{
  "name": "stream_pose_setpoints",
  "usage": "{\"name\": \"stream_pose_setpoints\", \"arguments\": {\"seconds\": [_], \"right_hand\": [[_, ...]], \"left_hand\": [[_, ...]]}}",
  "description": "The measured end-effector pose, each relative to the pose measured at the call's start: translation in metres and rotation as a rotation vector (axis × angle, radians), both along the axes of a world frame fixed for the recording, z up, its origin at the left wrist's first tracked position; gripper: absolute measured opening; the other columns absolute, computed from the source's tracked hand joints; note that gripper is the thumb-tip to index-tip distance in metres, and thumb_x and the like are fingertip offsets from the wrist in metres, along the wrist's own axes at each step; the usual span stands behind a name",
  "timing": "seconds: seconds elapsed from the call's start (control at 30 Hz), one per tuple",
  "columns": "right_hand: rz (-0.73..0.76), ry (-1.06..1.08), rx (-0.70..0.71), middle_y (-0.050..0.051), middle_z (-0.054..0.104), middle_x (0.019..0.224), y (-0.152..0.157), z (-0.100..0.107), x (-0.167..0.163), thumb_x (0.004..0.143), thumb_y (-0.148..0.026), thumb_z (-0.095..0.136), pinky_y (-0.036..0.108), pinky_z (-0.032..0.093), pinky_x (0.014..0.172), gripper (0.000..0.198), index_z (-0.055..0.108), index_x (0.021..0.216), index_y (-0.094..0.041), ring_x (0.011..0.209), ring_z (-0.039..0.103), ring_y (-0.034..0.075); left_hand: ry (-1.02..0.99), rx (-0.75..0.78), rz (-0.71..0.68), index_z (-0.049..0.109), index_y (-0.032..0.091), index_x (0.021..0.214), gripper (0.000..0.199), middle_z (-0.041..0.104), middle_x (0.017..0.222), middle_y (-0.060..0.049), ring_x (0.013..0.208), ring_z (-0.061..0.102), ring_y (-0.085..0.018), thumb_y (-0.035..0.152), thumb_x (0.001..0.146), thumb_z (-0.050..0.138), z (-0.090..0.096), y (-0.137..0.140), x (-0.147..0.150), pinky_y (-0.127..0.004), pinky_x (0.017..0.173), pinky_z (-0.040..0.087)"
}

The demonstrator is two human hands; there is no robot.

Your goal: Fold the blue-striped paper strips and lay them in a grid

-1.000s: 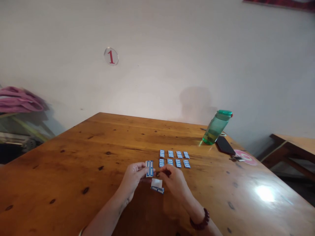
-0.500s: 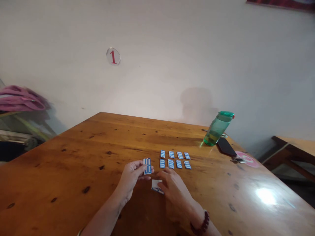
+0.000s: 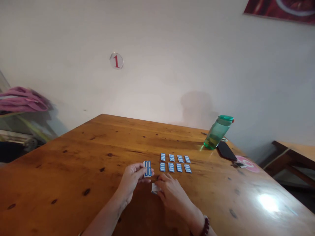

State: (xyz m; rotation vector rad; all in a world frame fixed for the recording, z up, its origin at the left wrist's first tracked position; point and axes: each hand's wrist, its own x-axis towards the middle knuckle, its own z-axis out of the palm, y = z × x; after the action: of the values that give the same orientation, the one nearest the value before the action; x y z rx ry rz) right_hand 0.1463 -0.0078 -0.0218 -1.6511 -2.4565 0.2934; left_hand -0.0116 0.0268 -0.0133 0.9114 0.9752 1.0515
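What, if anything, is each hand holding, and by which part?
The left hand holds a blue-and-white card, thumb at its left edge, fingers behind. The right hand is at the white paper; whether it grips cannot be told.

The right hand (image 3: pixel 173 194) is now down by the small white piece (image 3: pixel 154 187) and hides more of it than before.

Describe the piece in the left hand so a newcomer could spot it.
Find the wooden table, then the two rows of small blue-and-white pieces. Just left of them is the blue-outlined piece; unlike those rows, it's in the left hand.
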Motion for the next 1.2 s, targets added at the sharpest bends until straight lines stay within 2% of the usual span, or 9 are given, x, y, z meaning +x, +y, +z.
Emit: {"name": "stream_pose_setpoints", "arguments": {"seconds": [0.13, 0.27, 0.47, 0.7, 0.83, 0.9, 1.07, 1.13, 1.2], "right_hand": [[0.011, -0.029, 0.005, 0.005, 0.058, 0.096, 0.0, -0.001, -0.002, 0.074, -0.013, 0.049, 0.028, 0.039, 0.069, 0.02, 0.061, 0.088, -0.02, 0.093, 0.051, 0.021], [0.008, -0.044, 0.023, 0.007, 0.057, 0.099, 0.0, -0.005, -0.004, 0.073, -0.011, 0.048, 0.029, 0.04, 0.07, 0.026, 0.061, 0.094, -0.021, 0.094, 0.052, 0.021], [-0.003, -0.128, 0.045, 0.01, 0.058, 0.098, 0.002, -0.015, -0.012, 0.063, -0.008, 0.052, 0.032, 0.041, 0.067, 0.032, 0.061, 0.093, -0.017, 0.091, 0.053, 0.026], [-0.03, -0.137, 0.072, 0.012, 0.061, 0.09, 0.002, -0.02, -0.021, 0.066, -0.01, 0.051, 0.032, 0.038, 0.066, 0.022, 0.063, 0.085, -0.014, 0.086, 0.054, 0.026], [-0.054, -0.085, 0.075, 0.009, 0.062, 0.09, 0.005, -0.017, -0.018, 0.067, -0.009, 0.051, 0.031, 0.036, 0.067, 0.023, 0.06, 0.086, -0.016, 0.086, 0.055, 0.025], [-0.1, -0.027, 0.076, 0.007, 0.063, 0.089, 0.006, -0.014, -0.014, 0.068, -0.006, 0.049, 0.029, 0.035, 0.067, 0.023, 0.059, 0.086, -0.017, 0.085, 0.056, 0.023], [-0.171, 0.165, 0.123, 0.006, 0.063, 0.08, 0.009, -0.009, -0.004, 0.074, -0.002, 0.04, 0.025, 0.035, 0.063, 0.023, 0.056, 0.081, -0.017, 0.074, 0.056, 0.017], [-0.159, 0.243, 0.162, 0.005, 0.062, 0.078, 0.009, -0.01, -0.002, 0.075, -0.002, 0.04, 0.024, 0.035, 0.063, 0.022, 0.056, 0.078, -0.017, 0.072, 0.055, 0.017], [-0.125, 0.345, 0.201, 0.005, 0.061, 0.076, 0.009, -0.013, -0.003, 0.076, -0.005, 0.039, 0.024, 0.036, 0.064, 0.021, 0.056, 0.075, -0.018, 0.072, 0.054, 0.017]], "left_hand": [[0.001, 0.004, -0.01, 0.061, 0.012, 0.07, 0.027, 0.07, 0.074, -0.009, 0.073, 0.066, -0.022, 0.034, 0.057, 0.069, -0.003, 0.001, 0.0, -0.029, 0.059, 0.05], [-0.02, -0.012, 0.009, 0.059, 0.013, 0.07, 0.027, 0.07, 0.072, -0.008, 0.071, 0.066, -0.022, 0.033, 0.056, 0.07, -0.005, 0.002, 0.0, -0.029, 0.059, 0.05], [-0.005, -0.035, 0.019, 0.057, 0.013, 0.067, 0.023, 0.07, 0.07, -0.008, 0.07, 0.065, -0.02, 0.031, 0.057, 0.068, -0.007, 0.003, 0.001, -0.028, 0.057, 0.049], [0.03, -0.019, 0.008, 0.058, 0.015, 0.065, 0.021, 0.067, 0.066, -0.005, 0.065, 0.063, -0.018, 0.032, 0.057, 0.066, -0.008, 0.003, 0.0, -0.026, 0.055, 0.046], [0.126, 0.089, -0.023, 0.064, 0.014, 0.063, 0.01, 0.065, 0.061, -0.002, 0.061, 0.058, -0.014, 0.023, 0.057, 0.062, -0.009, 0.005, -0.001, -0.023, 0.057, 0.042], [0.173, 0.176, -0.066, 0.065, 0.015, 0.059, 0.006, 0.066, 0.067, -0.002, 0.064, 0.057, -0.014, 0.018, 0.056, 0.061, -0.009, 0.006, -0.001, -0.023, 0.063, 0.042], [0.204, 0.377, -0.303, 0.065, 0.016, 0.054, 0.01, 0.067, 0.086, -0.006, 0.083, 0.058, -0.02, 0.017, 0.062, 0.059, -0.011, 0.003, 0.0, -0.027, 0.075, 0.042], [0.248, 0.441, -0.352, 0.067, 0.017, 0.057, 0.013, 0.067, 0.084, -0.006, 0.083, 0.058, -0.019, 0.016, 0.065, 0.056, -0.013, 0.001, 0.002, -0.027, 0.077, 0.04], [0.312, 0.459, -0.338, 0.067, 0.016, 0.057, 0.015, 0.066, 0.074, -0.004, 0.074, 0.057, -0.018, 0.016, 0.066, 0.055, -0.015, 0.0, 0.004, -0.025, 0.071, 0.04]]}}
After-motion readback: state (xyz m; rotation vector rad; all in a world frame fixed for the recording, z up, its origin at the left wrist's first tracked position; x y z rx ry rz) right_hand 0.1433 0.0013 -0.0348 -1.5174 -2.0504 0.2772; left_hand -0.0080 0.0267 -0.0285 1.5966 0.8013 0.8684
